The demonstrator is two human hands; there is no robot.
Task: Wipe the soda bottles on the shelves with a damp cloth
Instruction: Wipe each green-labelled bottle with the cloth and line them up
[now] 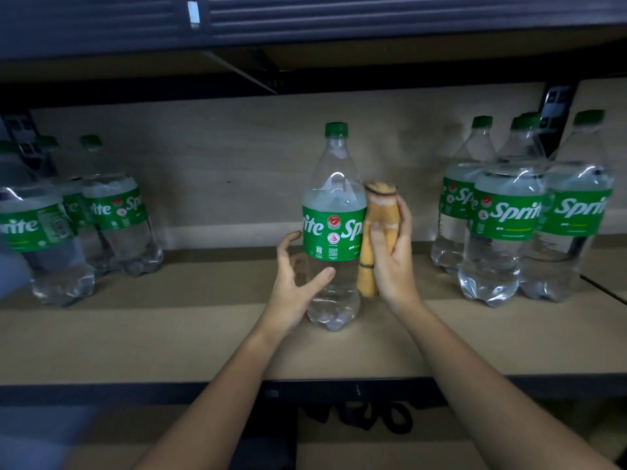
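Currently one Sprite bottle (334,228) stands upright alone mid-shelf (203,334), green cap on, label facing the camera. Left hand (295,283) is at the bottle's lower left side: fingers spread and relaxed, thumb laid across the clear lower body, index tip near the label's left edge. That grip is apart, not clamped; whether the palm touches the plastic, can't tell. Right hand (393,256) has its grip clamped on a folded orange cloth (376,228), fingers wrapped round its middle. Cloth is held roughly vertical, just beside the bottle's right side at label height, upper end poking above the hand, lower end hanging below it. Contact between cloth and bottle looks likely but not certain. Left bottle group (84,218) sits towards the back of the shelf, blurred. Right bottle group (519,215) stands well apart on the other side, several bottles close together. Upper shelf underside (305,25) overhead, dark.
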